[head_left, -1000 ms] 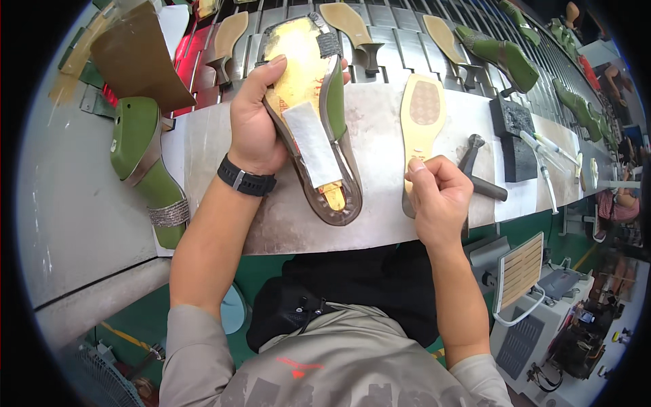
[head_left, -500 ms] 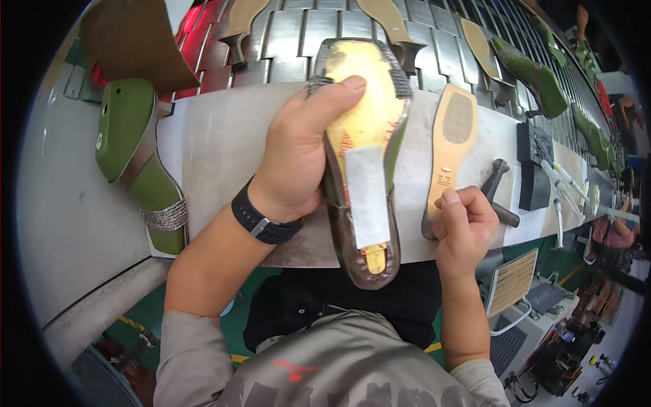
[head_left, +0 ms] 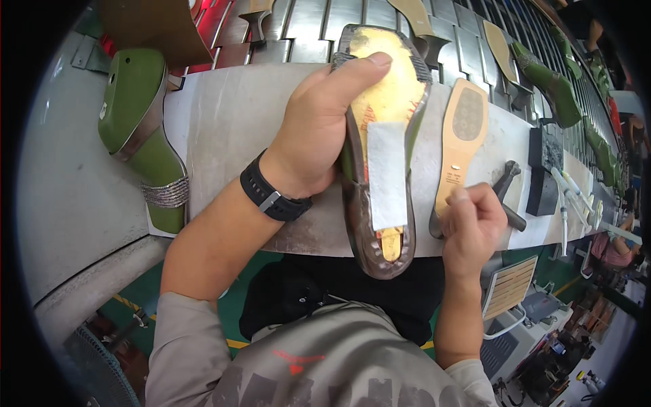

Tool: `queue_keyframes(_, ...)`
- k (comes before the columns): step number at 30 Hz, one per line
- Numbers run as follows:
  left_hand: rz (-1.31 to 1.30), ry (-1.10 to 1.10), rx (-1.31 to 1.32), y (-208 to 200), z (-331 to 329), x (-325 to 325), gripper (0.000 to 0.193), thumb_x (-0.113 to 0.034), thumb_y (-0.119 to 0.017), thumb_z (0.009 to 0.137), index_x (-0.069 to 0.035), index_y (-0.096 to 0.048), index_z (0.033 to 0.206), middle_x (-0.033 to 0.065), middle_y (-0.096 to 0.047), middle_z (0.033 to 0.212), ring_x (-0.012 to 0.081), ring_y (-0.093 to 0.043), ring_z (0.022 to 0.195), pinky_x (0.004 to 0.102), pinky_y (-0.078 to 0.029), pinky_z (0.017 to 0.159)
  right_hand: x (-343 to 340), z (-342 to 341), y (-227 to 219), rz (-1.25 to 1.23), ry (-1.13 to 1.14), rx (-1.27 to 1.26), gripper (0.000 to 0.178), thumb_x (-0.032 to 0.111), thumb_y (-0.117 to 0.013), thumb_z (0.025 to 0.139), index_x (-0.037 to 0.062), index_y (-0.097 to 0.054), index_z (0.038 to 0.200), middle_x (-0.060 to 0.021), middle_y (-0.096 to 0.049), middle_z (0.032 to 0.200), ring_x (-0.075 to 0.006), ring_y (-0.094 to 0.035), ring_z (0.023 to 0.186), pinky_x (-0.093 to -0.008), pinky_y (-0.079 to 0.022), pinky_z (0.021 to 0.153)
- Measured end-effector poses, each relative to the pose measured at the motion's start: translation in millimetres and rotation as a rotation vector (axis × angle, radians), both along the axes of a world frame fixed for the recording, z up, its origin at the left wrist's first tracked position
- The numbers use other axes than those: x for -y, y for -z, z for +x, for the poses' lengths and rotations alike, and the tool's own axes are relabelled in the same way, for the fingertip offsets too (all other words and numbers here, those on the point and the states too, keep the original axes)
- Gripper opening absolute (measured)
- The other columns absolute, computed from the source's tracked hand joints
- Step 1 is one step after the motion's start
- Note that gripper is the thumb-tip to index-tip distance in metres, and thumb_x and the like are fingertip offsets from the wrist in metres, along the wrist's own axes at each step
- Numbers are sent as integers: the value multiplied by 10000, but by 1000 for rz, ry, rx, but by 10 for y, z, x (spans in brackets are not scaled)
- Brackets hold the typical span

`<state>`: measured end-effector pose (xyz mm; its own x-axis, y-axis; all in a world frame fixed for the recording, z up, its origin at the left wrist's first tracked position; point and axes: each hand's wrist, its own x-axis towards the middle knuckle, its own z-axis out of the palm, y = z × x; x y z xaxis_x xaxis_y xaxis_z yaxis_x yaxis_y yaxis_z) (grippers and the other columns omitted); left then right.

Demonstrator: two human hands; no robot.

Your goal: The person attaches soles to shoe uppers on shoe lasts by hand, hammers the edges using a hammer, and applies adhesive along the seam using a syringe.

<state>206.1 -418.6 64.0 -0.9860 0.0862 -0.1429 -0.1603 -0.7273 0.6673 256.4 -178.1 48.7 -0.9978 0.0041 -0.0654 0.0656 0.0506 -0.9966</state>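
Note:
My left hand (head_left: 315, 125) grips a shoe upper stretched over a last (head_left: 358, 224), its underside turned up and its toe end pointing away from me. My thumb presses on the yellow bottom. A white strip (head_left: 387, 178) covers the middle of the underside, and dark brown edges are folded in round the heel. My right hand (head_left: 473, 230) is closed, thumb against curled fingers; whatever it may hold is hidden. It hovers by the narrow end of a beige shoe sole (head_left: 463, 146) on the table, to the right of the shoe.
On the left stands a green lasted shoe (head_left: 133, 102) with a glittery strap. A hammer (head_left: 505, 182), a black block (head_left: 542, 166) and several white tubes (head_left: 568, 193) lie at the right. Beyond the table (head_left: 237, 122), a slatted metal conveyor (head_left: 319, 30) carries soles and green shoes.
The whole view has shifted a little. My left hand has brought the shoe slightly rightward, closer to the sole. My right hand stays closed near the sole's narrow end.

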Motion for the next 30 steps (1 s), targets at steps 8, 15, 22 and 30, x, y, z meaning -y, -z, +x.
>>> queue_keyframes(8,-50,36,11,44,3,22,614,-396,-485,1071,98,-532,1432,308,-668,1332,377,-700,1211,437,-557,1072,-100,168,98,591,45,-458,243,-27,-702,903,-61,-626,1131,-264,-625,1359,-363,-601,1297,-442,-448,1124)
queue_keyframes(15,27,114,-62,-7,70,32,525,-371,-510,1067,67,-604,1342,238,-735,1213,307,-742,1104,405,-580,1008,-518,1183,113,79,73,-178,104,121,-624,1035,38,-562,1026,-351,-451,1584,-379,-495,1455,-487,-446,1146)
queue_keyframes(22,7,175,-165,-64,111,-33,571,-385,-496,1070,85,-571,1385,257,-709,1278,326,-720,1165,412,-557,1056,-547,1638,221,-500,-10,427,601,246,-639,1007,-139,-457,1431,-298,-668,1316,-350,-750,1069,-419,-628,901)
queue_keyframes(30,-319,33,-501,-134,443,-73,1073,-721,-538,966,65,-243,1635,362,-411,1592,437,-502,1449,489,-445,1191,-251,967,25,-337,-56,156,271,135,-669,1028,-107,-708,1144,-197,-778,1012,-245,-772,829,-372,-643,757)
